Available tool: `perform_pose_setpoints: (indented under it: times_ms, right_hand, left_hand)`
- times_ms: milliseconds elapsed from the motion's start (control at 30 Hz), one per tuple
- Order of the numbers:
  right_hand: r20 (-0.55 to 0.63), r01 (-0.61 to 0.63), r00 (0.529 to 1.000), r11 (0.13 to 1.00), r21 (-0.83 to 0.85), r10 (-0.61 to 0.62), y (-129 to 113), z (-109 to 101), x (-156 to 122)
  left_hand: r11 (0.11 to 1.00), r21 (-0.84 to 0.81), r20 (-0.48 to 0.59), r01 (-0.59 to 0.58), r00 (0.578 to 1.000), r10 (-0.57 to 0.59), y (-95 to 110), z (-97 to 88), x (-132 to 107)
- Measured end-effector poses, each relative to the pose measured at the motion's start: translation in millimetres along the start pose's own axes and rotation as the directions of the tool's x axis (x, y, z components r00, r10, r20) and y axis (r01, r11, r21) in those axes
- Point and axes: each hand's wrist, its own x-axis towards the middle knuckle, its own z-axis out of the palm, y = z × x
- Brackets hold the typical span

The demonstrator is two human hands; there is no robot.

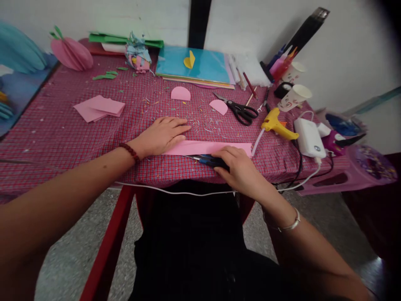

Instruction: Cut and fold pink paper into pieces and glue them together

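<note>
A long pink paper strip (200, 147) lies across the near part of the table, in front of me. My left hand (166, 134) is flat on its left end, fingers stretched out. At the strip's right part is my right hand (236, 167), its fingers curled round a slim dark blue-and-black tool (208, 160) along the near edge of the strip. Much of that tool is hidden, so its kind is unclear. Beyond the strip lie two pink half-circles of paper, one left (181, 93) and one right (218, 107). Black-handled scissors (241, 112) rest beside the right one.
Pink paper sheets (99, 108) lie at left. Blue paper (194, 65) tops a stack at the back, with a folded yellow piece (189, 61) on it. At right are a yellow glue gun (278, 124), paper cups (296, 97) and a white power block (309, 137). A white cable (188, 192) hangs along the front edge.
</note>
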Motion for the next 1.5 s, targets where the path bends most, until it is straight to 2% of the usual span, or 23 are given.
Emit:
perform_pose_setpoints:
  times_ms: [200, 433, 533, 600, 700, 800, 933, 1100, 1400, 1500]
  right_hand:
    - [0.009, 0.034, 0.999, 0.999, -0.003, -0.034, -11.5, 7.3, 20.7]
    - [0.008, 0.030, 1.000, 0.999, 0.037, -0.030, -6.5, 7.6, 6.9]
    - [0.016, 0.028, 0.999, 0.999, 0.035, -0.029, -5.4, 7.4, 7.2]
    - [0.023, 0.027, 0.999, 0.999, 0.033, -0.028, -5.9, 7.2, 8.9]
    - [0.029, 0.027, 0.999, 0.999, 0.026, -0.028, -6.3, 7.0, 9.7]
    - [0.023, 0.030, 0.999, 0.999, 0.026, -0.030, -5.1, 7.3, 8.4]
    - [0.021, 0.027, 0.999, 0.999, 0.029, -0.028, -5.7, 7.8, 10.6]
    - [0.030, 0.034, 0.999, 0.999, -0.001, -0.034, -16.3, 8.7, 26.0]
    - [0.015, 0.057, 0.998, 0.998, 0.014, -0.057, -21.1, 14.3, 22.7]
    - [0.019, 0.048, 0.999, 0.999, 0.002, -0.048, -25.8, 16.5, 30.0]
  left_hand:
    - [1.000, -0.001, -0.010, -0.005, 1.000, 0.005, 1.1, 0.0, -0.2]
    - [1.000, -0.029, -0.024, -0.007, 1.000, 0.006, -0.7, 1.6, 0.0]
    - [0.996, -0.091, -0.016, 0.001, 1.000, -0.003, -4.6, -3.3, 2.5]
    - [0.992, -0.120, 0.003, -0.032, 0.999, 0.033, -7.4, -8.7, 4.3]
    - [0.990, -0.080, 0.033, -0.115, 0.992, 0.118, -11.3, -14.0, 5.2]
    - [0.989, -0.019, 0.051, -0.147, 0.988, 0.148, -15.4, -11.2, 3.4]
    - [0.991, 0.041, 0.065, -0.124, 0.991, 0.121, -19.5, -3.3, 0.9]
    - [0.992, 0.073, 0.101, -0.101, 0.990, 0.093, -19.3, -1.2, 1.7]
    - [0.993, 0.054, 0.087, -0.105, 0.991, 0.100, -19.9, -1.5, 0.8]
    - [0.994, 0.051, 0.084, -0.098, 0.992, 0.093, -19.3, -1.7, 0.9]
